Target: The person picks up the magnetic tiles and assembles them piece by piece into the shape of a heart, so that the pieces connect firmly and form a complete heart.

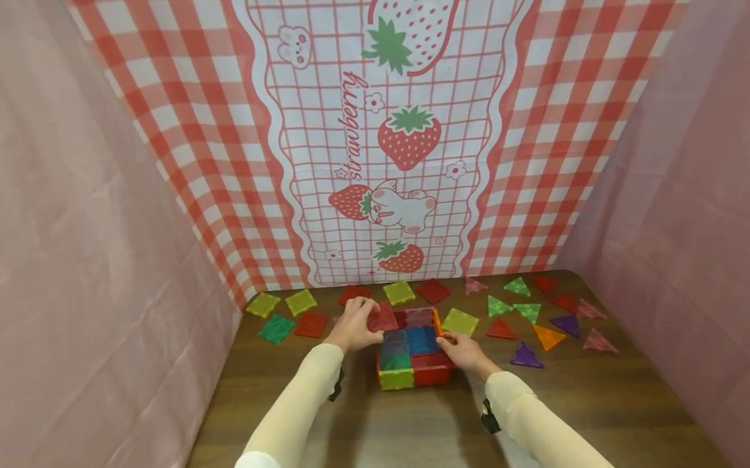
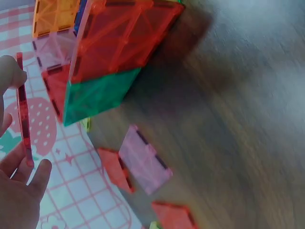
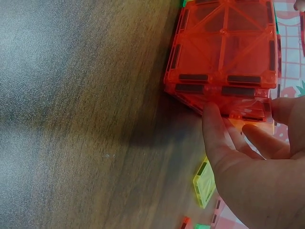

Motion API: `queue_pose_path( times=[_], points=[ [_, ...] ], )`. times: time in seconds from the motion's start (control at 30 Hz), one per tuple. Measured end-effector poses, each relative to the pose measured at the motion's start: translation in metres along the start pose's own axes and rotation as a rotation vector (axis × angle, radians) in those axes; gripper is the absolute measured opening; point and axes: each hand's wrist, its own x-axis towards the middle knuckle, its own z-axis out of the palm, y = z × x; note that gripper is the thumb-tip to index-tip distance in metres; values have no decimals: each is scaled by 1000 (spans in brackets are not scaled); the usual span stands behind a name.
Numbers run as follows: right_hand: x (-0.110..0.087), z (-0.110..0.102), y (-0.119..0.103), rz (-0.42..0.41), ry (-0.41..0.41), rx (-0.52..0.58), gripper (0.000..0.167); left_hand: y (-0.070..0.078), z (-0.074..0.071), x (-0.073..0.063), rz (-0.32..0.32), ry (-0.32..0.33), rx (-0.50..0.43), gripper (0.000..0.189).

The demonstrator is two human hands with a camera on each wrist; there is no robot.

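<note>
My left hand [image 1: 356, 325] pinches a red square magnetic tile [image 2: 24, 109] by its edges, thumb on one side and fingers on the other. It hovers over the left back part of a low box [image 1: 431, 371] built from magnetic tiles. Red and lime squares face front, a green and a red one show on the left side, and blue, grey-purple and green ones lie across the top. At the right side, my right hand [image 1: 465, 352] grips the box with thumb and bent fingers around its red side panel [image 3: 238, 106]. An orange tile [image 1: 437, 322] stands along that side.
Square tiles in yellow [image 1: 300, 302], red [image 1: 311, 325] and green [image 1: 276, 329] lie to the left and back. Triangle tiles, among them orange [image 1: 549, 336] and purple [image 1: 527, 355], spread over the right. Behind the wooden table [image 1: 264, 420] hangs a strawberry-print cloth [image 1: 409, 142].
</note>
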Motion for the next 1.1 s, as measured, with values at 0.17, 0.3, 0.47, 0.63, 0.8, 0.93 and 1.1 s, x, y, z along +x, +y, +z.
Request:
queue_pose_path(
  times=[0.17,0.3,0.47,0.63,0.8,0.93,1.1],
  points=[
    [0,1,0,-5,7,1,47,4,13,6,21,-12,-27,39],
    [-2,0,-2,-14,6,7,46,7,21,10,32,-37,-23,37],
    [-3,1,-3,-4,10,21,46,7,26,15,37,-30,-5,36],
    [-2,2,0,10,10,31,47,2,31,17,16,-62,11,38],
    [-2,2,1,3,17,23,45,-2,34,15,23,-79,-6,51],
    [-2,0,0,4,17,16,45,-1,36,13,40,-87,-12,54],
    [-1,1,0,5,6,16,46,-1,37,9,54,-84,9,50]
  ],
)
